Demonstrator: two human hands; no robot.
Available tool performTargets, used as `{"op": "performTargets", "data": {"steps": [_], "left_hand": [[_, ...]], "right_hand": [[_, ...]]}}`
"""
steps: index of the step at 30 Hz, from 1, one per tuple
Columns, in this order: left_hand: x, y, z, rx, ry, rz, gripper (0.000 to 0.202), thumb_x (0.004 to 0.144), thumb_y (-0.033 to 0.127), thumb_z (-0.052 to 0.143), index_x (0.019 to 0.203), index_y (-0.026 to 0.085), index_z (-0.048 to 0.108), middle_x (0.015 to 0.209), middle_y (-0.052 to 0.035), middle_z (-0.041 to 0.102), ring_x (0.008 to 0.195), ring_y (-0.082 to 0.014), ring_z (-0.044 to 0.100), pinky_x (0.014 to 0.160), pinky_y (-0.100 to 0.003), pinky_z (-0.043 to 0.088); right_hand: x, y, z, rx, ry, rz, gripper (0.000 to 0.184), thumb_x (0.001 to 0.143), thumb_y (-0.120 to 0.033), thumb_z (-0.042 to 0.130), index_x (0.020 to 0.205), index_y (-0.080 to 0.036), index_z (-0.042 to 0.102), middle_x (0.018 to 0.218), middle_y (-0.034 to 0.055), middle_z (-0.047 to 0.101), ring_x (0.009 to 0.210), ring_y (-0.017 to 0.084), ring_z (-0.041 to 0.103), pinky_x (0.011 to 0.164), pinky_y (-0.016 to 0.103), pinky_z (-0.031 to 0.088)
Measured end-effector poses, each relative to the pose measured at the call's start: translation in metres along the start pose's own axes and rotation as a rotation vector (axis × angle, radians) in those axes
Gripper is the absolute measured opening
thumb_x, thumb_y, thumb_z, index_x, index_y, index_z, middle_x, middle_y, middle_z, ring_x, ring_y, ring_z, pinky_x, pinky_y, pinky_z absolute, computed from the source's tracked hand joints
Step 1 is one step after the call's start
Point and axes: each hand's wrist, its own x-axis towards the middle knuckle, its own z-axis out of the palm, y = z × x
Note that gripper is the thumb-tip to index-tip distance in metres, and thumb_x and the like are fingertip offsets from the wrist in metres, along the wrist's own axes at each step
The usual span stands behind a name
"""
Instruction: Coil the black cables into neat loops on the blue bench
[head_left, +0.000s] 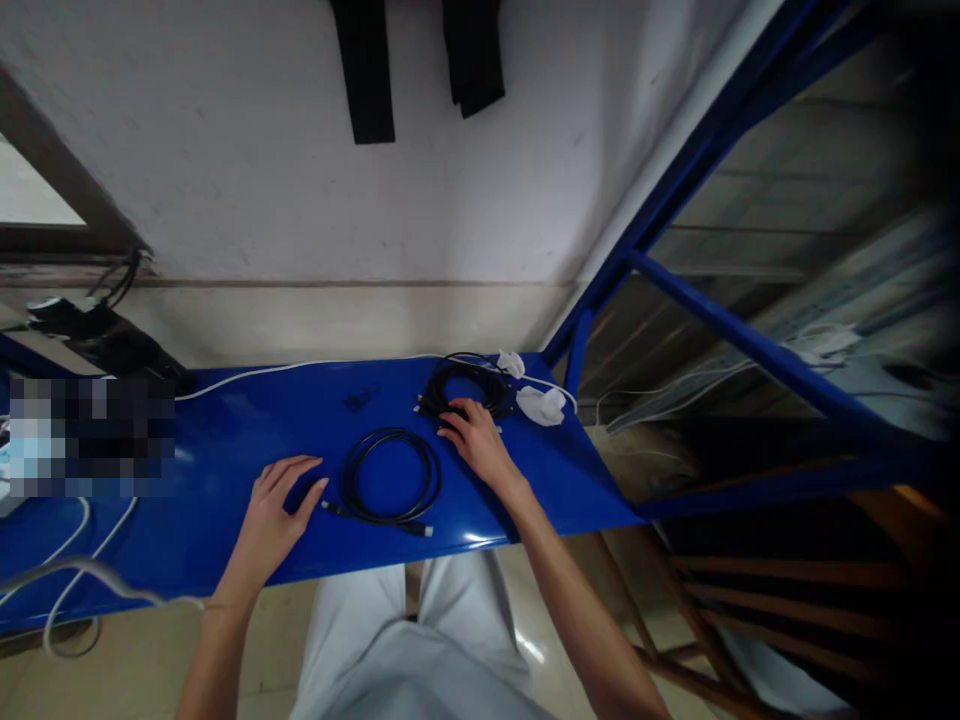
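A coiled black cable (390, 488) lies flat near the front of the blue table (247, 440). My left hand (274, 510) rests open on the table just left of this coil, fingers spread, holding nothing. Farther back, a second bundle of black cable (465, 388) sits on the table. My right hand (476, 440) reaches to the near edge of that bundle, fingertips touching it; the fingers look stretched out rather than closed round the cable.
White cables (270, 370) run along the table's back edge to white adapters (541, 405) at the back right. More white cables (71, 560) hang at the left front. A blue shelf frame (720, 320) stands to the right. A wall is behind.
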Motion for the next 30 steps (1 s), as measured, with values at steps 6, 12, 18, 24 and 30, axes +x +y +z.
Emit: {"op": "performTargets", "data": {"steps": [6, 12, 18, 24, 30], "left_hand": [[0.003, -0.046, -0.030, 0.371, 0.219, -0.290, 0.039, 0.107, 0.049, 0.056, 0.131, 0.022, 0.070, 0.149, -0.0148, 0.065, 0.144, -0.0403, 0.050, 0.122, -0.062, 0.034], [0.008, -0.091, -0.062, 0.562, 0.227, -0.408, 0.049, 0.111, 0.052, 0.046, 0.139, 0.014, 0.062, 0.163, -0.0202, 0.052, 0.156, -0.0430, 0.033, 0.123, -0.066, 0.025], [0.011, -0.111, -0.070, 0.602, 0.255, -0.443, 0.048, 0.112, 0.050, 0.043, 0.131, 0.012, 0.065, 0.168, -0.0200, 0.049, 0.156, -0.0444, 0.032, 0.121, -0.070, 0.024], [0.010, -0.114, -0.074, 0.584, 0.242, -0.454, 0.052, 0.113, 0.053, 0.043, 0.131, 0.010, 0.065, 0.163, -0.0217, 0.053, 0.152, -0.0480, 0.034, 0.116, -0.078, 0.024], [0.011, -0.104, -0.070, 0.571, 0.241, -0.438, 0.057, 0.113, 0.057, 0.038, 0.133, 0.011, 0.065, 0.162, -0.0201, 0.055, 0.153, -0.0453, 0.035, 0.120, -0.071, 0.026]], "right_hand": [[-0.002, 0.002, 0.006, -0.018, 0.071, 0.020, 0.030, 0.108, -0.034, 0.065, 0.135, -0.022, 0.072, 0.142, 0.0182, 0.062, 0.130, 0.035, 0.060, 0.106, 0.054, 0.056], [-0.008, 0.000, 0.008, 0.009, 0.153, 0.035, 0.029, 0.109, -0.037, 0.064, 0.134, -0.024, 0.070, 0.143, 0.0170, 0.061, 0.135, 0.034, 0.055, 0.111, 0.054, 0.051], [-0.008, -0.001, 0.005, 0.045, 0.153, 0.047, 0.025, 0.111, -0.035, 0.060, 0.130, -0.024, 0.071, 0.138, 0.0161, 0.063, 0.133, 0.033, 0.057, 0.106, 0.052, 0.050], [-0.008, -0.006, 0.001, 0.079, 0.155, 0.031, 0.024, 0.111, -0.033, 0.060, 0.128, -0.023, 0.073, 0.133, 0.0154, 0.066, 0.129, 0.032, 0.059, 0.106, 0.051, 0.049], [0.025, -0.038, 0.006, 0.150, 0.060, -0.065, 0.028, 0.114, -0.033, 0.054, 0.136, -0.022, 0.068, 0.136, 0.0150, 0.068, 0.128, 0.029, 0.062, 0.108, 0.048, 0.048]]}}
